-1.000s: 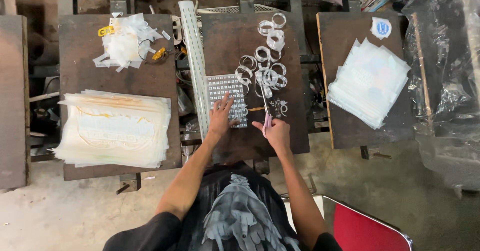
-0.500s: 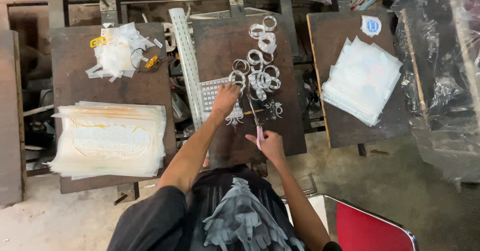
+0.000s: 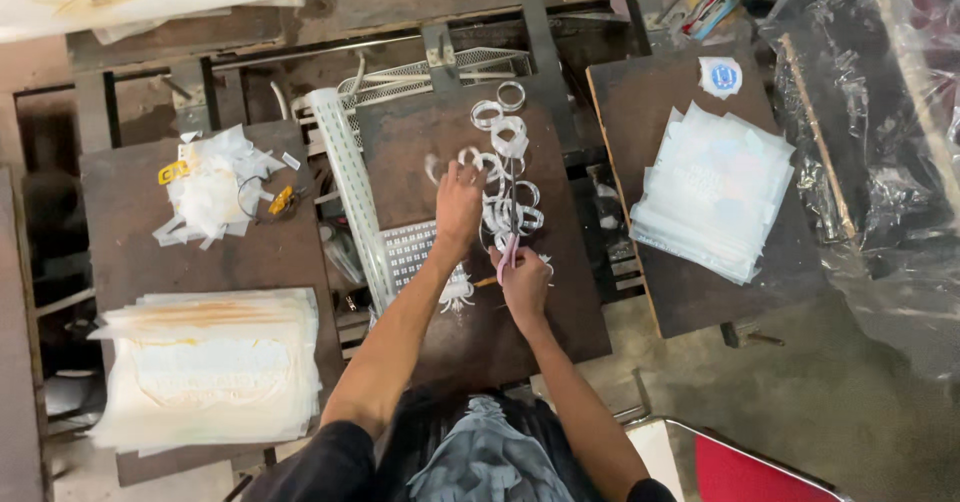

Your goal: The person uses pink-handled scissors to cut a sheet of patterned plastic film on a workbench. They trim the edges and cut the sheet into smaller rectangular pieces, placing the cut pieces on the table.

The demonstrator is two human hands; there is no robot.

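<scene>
My left hand (image 3: 459,205) reaches forward over the dark middle board (image 3: 410,152) and pinches one of several white cut-out rings (image 3: 500,114) near their left edge. My right hand (image 3: 524,280) is closed on pink-handled scissors (image 3: 510,230) whose blades point away from me across the rings. A sheet of small printed stickers (image 3: 408,250) lies under my left forearm. A white cut-out piece (image 3: 455,292) rests beside my right hand.
A stack of white printed sheets (image 3: 210,367) lies on the left board, with white scraps (image 3: 210,190) behind it. Another stack of sheets (image 3: 712,190) sits on the right board. A perforated white strip (image 3: 348,187) runs beside the middle board. Clear plastic bags (image 3: 880,132) at right, red seat (image 3: 745,472) below.
My left hand moved forward from the sticker sheet to the rings. My right hand with the scissors followed up toward them. The camera view shifted closer.
</scene>
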